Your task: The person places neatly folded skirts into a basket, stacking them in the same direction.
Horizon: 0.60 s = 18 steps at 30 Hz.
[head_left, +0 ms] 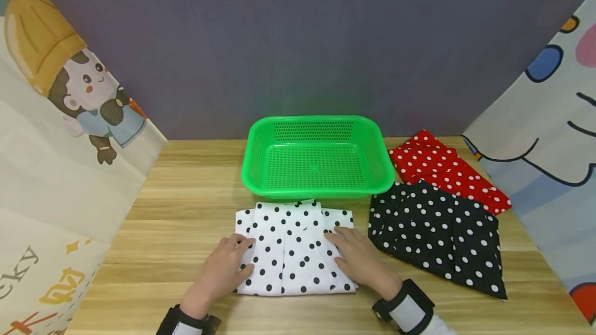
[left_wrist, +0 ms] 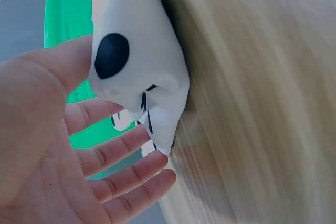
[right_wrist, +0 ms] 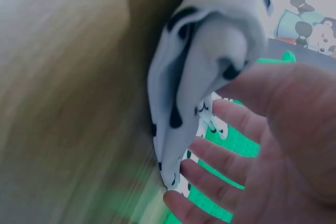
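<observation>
A folded white cloth with black dots (head_left: 298, 252) lies flat on the wooden table, with layered folds at its sides. At its left edge rests my left hand (head_left: 224, 267); the left wrist view shows nearly straight, spread fingers (left_wrist: 123, 182) touching the fabric's side. My right hand (head_left: 360, 258) lies on the opposite edge. In the right wrist view its fingers (right_wrist: 223, 161) are extended and lightly bent against the cloth's folded side (right_wrist: 210, 61). Neither hand visibly pinches the fabric.
Behind the white cloth stands a green plastic basket (head_left: 316, 192) with a perforated bottom. To the right lie a folded black cloth with white dots (head_left: 437, 237) and, partly under it, a red one with white dots (head_left: 433, 162). Printed cloth panels flank the table (head_left: 186, 195).
</observation>
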Tool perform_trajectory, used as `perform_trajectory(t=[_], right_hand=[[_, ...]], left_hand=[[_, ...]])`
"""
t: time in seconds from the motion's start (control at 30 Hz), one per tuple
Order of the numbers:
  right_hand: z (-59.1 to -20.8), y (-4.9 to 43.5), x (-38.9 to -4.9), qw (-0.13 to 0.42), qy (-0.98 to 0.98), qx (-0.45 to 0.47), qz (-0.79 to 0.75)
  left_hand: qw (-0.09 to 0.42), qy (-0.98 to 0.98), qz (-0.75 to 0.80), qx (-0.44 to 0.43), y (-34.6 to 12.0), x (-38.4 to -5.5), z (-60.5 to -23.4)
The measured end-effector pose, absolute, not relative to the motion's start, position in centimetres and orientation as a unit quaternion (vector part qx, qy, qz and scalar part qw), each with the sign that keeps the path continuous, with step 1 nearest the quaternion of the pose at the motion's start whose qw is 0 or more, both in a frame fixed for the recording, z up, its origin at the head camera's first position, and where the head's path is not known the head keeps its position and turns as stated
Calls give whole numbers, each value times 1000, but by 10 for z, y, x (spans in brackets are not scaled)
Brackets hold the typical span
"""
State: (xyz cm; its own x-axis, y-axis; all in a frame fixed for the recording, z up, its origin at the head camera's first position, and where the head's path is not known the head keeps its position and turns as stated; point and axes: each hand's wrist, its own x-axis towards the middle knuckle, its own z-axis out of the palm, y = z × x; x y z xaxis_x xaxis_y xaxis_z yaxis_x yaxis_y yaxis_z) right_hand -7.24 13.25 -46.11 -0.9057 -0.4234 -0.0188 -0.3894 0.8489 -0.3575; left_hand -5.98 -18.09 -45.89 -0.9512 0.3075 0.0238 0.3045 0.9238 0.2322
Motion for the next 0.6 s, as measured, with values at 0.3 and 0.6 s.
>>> perform_trajectory(t=[0.3,0.6], right_hand=[[-459,144,-67,39,972,-171,-157],[-459,155,-64,32,971,-156,-178]], left_hand=[[-1,976,135,173,-164,-60,-461],[-1,973,135,185,-152,-61,-461]])
